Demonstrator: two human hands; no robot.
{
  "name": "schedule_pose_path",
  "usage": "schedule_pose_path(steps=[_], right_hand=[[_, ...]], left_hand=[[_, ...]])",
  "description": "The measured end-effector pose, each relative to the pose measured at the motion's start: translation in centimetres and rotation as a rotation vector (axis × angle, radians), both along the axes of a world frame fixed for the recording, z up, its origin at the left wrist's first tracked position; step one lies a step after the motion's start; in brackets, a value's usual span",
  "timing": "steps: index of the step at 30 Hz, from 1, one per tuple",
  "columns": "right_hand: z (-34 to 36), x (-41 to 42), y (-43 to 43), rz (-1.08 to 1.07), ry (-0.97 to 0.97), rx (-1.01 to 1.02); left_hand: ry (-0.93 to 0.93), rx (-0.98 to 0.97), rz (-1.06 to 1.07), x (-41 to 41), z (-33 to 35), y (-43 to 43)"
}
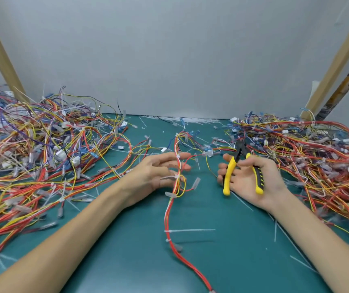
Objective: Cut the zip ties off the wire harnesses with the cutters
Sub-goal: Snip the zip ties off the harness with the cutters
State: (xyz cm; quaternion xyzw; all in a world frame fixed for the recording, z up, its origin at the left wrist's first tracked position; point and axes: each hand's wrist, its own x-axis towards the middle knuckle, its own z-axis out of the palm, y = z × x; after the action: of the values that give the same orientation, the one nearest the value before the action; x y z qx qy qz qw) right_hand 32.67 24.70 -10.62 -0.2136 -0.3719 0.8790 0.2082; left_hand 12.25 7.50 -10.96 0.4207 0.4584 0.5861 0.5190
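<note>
Lying on the desk (pixel 127 250), the harness (pixel 167 210) crossed the left grip (pixel 154 170), whose fingers were straight and slack; the right grip (pixel 245 180) was curled round the cutters (pixel 231 166). Better to pinch the wires beside the zip tie (pixel 176 177), then nip only its strap.

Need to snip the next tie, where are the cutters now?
Head view, right of centre: the cutters sit in the right hand, over the green mat, beside the right-hand wire pile.

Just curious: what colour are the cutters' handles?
Yellow with black grip patches, on the cutters in the right hand; the head view shows it.
</note>
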Motion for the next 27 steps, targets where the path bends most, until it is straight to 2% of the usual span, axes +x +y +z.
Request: schedule_pose_path(steps=[4,14,23,27], right_hand=[[0.1,-0.2,0.1,-0.030,0.016,-0.027],[-0.1,0.0,0.3,0.038,0.078,-0.010],[0.2,0.0,0.2,0.061,0.016,0.061],[0.2,0.0,0.1,0.054,0.016,0.048]], left_hand=[[-0.102,0.014,-0.029,0.0,0.6,-0.1],[-0.140,0.056,0.032,0.2,-0.2,-0.1],[-0.165,0.025,0.175,0.5,-0.3,0.5],[-0.081,0.001,0.245,0.9,-0.5,0.8]])
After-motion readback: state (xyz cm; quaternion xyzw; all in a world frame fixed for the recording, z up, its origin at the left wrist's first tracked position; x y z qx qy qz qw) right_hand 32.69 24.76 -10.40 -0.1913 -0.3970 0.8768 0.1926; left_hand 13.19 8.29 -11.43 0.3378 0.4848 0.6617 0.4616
